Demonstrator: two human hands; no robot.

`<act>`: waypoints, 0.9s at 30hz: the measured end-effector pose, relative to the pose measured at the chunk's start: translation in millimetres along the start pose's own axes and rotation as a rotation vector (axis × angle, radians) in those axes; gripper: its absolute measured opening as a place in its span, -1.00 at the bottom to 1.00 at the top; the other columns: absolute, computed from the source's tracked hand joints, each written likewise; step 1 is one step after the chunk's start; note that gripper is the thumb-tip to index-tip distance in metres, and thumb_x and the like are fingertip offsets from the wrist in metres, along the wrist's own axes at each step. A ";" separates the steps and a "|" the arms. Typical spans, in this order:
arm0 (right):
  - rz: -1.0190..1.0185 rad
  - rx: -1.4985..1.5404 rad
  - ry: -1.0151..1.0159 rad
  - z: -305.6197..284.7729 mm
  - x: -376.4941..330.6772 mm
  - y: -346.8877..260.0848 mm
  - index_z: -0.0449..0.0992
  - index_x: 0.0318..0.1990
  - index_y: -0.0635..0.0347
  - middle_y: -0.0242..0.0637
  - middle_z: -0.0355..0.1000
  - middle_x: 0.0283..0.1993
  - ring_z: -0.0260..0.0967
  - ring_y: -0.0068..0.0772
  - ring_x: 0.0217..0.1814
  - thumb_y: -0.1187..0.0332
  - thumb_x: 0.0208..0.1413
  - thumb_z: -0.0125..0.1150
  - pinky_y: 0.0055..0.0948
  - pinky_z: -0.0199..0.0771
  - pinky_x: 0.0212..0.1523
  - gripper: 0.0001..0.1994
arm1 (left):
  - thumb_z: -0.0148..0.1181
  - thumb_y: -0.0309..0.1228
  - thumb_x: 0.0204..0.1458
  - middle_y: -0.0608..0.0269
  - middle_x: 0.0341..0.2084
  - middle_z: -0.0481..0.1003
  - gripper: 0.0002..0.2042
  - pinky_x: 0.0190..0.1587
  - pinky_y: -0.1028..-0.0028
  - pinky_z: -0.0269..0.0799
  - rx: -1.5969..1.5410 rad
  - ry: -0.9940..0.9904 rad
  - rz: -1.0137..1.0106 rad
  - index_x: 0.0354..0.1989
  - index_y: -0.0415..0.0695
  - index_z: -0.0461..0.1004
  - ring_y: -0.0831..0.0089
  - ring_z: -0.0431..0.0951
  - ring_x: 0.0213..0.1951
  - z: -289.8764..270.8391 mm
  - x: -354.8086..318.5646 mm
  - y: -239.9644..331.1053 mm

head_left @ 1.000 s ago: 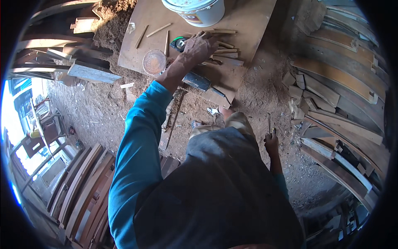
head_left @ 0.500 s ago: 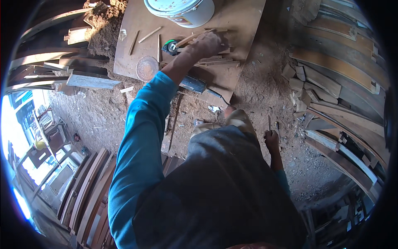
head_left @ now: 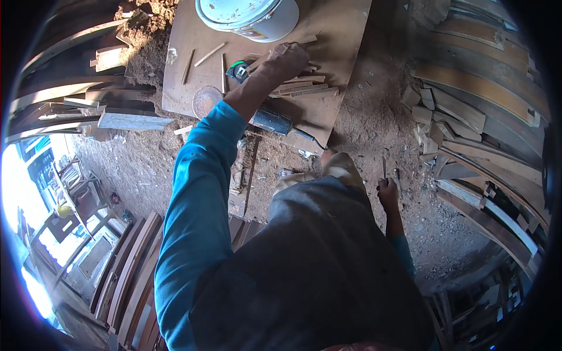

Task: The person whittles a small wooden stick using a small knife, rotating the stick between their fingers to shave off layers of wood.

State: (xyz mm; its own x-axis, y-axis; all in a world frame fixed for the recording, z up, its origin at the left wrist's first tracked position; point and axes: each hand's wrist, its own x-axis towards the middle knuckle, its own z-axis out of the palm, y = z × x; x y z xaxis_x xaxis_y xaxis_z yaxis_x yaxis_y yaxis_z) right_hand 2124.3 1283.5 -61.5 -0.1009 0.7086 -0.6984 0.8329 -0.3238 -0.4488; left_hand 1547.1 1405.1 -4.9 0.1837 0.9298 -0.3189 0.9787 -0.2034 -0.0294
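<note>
Down by the knee, the right hand [head_left: 387, 192] grips a thin tool, tip toward the dirt; a slip could jab the leg. Farther out, the left hand [head_left: 287, 60] closes on a wood strip [head_left: 304, 79] beside the bucket [head_left: 249, 17]; loose strips could scatter off the board [head_left: 339, 35].

The white bucket [head_left: 249, 17] is cut off by the top edge. The left hand [head_left: 287, 58] covers part of the pile of wood strips [head_left: 304, 88], and whether its fingers grip one cannot be told. The thin tool [head_left: 384, 167] in the right hand [head_left: 387, 193] is too small to identify. The person's dark torso hides the ground beneath. The stacked boards [head_left: 486, 93] blur toward the rim.
</note>
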 end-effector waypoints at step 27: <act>-0.383 0.715 -0.161 -12.0 -49.6 -297.0 0.54 -0.09 0.21 -0.37 0.53 -0.36 0.34 -0.68 -0.56 0.15 0.36 0.22 -0.60 0.33 -0.53 -0.72 | 0.14 -0.42 0.34 0.14 -0.16 0.62 -0.83 0.08 0.40 0.60 -2.259 0.775 -0.406 -0.03 -0.26 0.51 0.36 0.66 -0.09 -108.2 -133.4 47.7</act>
State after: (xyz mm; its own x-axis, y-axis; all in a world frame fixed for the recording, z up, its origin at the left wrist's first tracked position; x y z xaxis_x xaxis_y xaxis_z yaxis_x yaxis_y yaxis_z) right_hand 1888.5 1352.1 113.2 -0.4293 0.7703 -0.4715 0.1829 -0.4371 -0.8806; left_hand 1579.3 1304.6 138.8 -0.4839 0.8266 -0.2875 -0.5713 -0.0496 0.8192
